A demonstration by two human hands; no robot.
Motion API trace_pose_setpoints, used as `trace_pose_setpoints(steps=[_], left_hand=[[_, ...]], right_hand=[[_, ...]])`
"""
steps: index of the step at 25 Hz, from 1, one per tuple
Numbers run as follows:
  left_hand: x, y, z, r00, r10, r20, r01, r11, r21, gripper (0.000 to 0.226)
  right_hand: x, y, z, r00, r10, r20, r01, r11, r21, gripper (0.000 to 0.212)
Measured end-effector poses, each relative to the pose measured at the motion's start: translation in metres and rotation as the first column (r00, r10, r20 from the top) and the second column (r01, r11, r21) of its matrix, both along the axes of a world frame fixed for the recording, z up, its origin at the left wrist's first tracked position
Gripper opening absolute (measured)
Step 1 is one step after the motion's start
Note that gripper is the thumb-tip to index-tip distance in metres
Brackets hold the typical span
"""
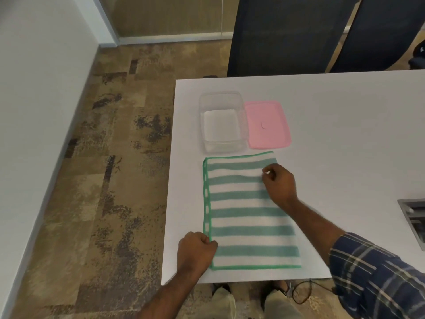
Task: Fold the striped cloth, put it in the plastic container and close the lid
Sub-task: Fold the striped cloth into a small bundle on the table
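The green-and-white striped cloth (243, 215) lies flat on the white table (345, 139), folded into a tall rectangle with a green hem. My left hand (195, 249) pinches its near left edge with the fingers closed. My right hand (279, 183) rests on the far right part of the cloth, fingers curled onto the fabric. Beyond the cloth stands the clear plastic container (222, 122), open with nothing in it. Its pink lid (266, 124) lies flat on the table, touching the container's right side.
The table's left edge and near edge run close to the cloth. Two dark chairs (287, 35) stand behind the table. A grey recessed box (414, 217) is set in the table at the right. A black cable (303, 291) lies on the patterned floor by my feet.
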State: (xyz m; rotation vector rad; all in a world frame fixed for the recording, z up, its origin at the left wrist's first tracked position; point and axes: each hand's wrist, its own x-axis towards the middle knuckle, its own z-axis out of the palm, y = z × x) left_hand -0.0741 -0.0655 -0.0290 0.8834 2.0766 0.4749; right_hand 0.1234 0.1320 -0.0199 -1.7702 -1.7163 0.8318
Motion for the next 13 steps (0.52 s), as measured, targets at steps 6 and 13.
trace_pose_setpoints(steps=[6,13], left_hand=[[-0.009,0.000,-0.005,0.976,-0.178,-0.126,0.176,0.984,-0.028,0.018],[-0.009,-0.007,0.004,0.595,-0.659,-0.460,0.793,0.575,0.203,0.025]], right_hand=[[0.086,-0.037,-0.010,0.983,0.165,0.082,-0.146,0.969,-0.199,0.019],[0.120,-0.086,-0.007,0.800,0.569,0.193,-0.543,0.822,-0.172,0.019]])
